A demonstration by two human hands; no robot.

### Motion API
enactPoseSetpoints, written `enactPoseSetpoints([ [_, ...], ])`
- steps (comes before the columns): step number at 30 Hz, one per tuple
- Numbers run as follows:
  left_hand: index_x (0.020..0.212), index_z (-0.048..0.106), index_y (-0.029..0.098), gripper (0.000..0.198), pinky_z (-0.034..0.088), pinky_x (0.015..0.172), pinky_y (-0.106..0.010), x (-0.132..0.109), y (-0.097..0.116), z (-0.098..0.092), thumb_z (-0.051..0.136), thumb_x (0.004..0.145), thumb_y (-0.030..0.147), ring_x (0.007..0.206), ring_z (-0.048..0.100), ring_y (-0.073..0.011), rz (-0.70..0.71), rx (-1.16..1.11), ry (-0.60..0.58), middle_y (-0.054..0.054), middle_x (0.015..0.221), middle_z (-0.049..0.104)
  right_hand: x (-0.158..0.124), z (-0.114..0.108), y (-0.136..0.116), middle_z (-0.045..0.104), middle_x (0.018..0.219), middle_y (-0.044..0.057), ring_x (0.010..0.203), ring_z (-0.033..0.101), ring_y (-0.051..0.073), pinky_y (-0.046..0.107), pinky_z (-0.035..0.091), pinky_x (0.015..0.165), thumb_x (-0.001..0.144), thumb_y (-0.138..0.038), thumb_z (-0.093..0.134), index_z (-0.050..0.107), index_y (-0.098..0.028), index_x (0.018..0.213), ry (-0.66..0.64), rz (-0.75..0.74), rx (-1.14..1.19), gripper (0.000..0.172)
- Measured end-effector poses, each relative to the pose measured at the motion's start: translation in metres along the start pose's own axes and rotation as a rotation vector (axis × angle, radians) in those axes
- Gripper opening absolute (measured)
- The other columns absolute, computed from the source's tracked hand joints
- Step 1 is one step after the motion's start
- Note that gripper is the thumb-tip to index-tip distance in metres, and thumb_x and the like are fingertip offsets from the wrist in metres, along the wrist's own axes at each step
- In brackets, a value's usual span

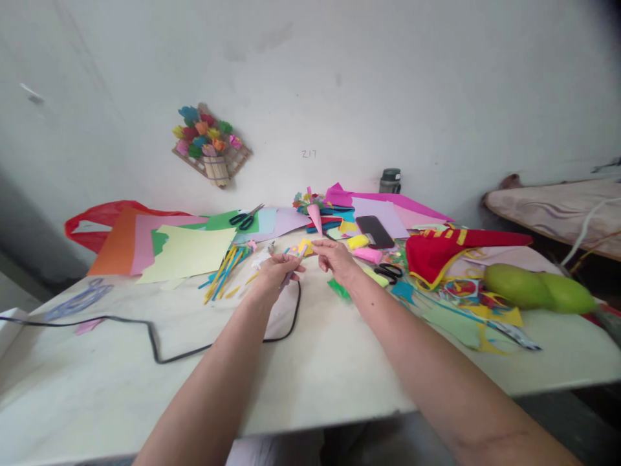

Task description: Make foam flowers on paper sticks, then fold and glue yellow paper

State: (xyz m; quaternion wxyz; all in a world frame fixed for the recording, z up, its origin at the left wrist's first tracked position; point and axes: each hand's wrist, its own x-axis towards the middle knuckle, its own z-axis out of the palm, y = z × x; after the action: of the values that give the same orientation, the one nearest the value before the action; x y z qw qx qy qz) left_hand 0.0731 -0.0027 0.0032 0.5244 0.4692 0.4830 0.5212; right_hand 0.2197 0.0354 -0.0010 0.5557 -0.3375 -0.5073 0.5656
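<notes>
Both my arms reach out over a white table (310, 362). My left hand (275, 270) is closed round a thin stick-like piece with a small yellow and pink paper bit (305, 246) at its tip. My right hand (334, 254) pinches that same paper bit from the right, fingers pressed together. A pink paper cone (315, 218) stands just beyond the hands. Rolled paper sticks (224, 269) in yellow and blue lie to the left of my left hand.
Coloured paper sheets (187, 249) cover the far left; black scissors (246, 218), a phone (375, 231), a second pair of scissors (388, 272), red cloth (444, 251) and a green gourd-shaped thing (536, 288) lie around. A black cable (155, 343) crosses the table. A paper-flower basket (209, 144) hangs on the wall.
</notes>
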Motion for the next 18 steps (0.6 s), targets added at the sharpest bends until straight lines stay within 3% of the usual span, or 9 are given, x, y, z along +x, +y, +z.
enactPoseSetpoints([
  [18,0.067,0.052,0.013,0.022,0.029,0.035,-0.016,0.0006,-0.0028,-0.0069,0.068,0.059,0.024,0.037,0.049,-0.0063,-0.01,-0.014,-0.064,-0.003,0.056,0.063,0.0017,-0.0018,0.0013,0.057,0.058,-0.001,0.03,0.037,0.003,0.018,0.022,0.028,0.058,-0.023,0.061,0.058,-0.012,0.076,-0.042,0.001,-0.004,0.022],
])
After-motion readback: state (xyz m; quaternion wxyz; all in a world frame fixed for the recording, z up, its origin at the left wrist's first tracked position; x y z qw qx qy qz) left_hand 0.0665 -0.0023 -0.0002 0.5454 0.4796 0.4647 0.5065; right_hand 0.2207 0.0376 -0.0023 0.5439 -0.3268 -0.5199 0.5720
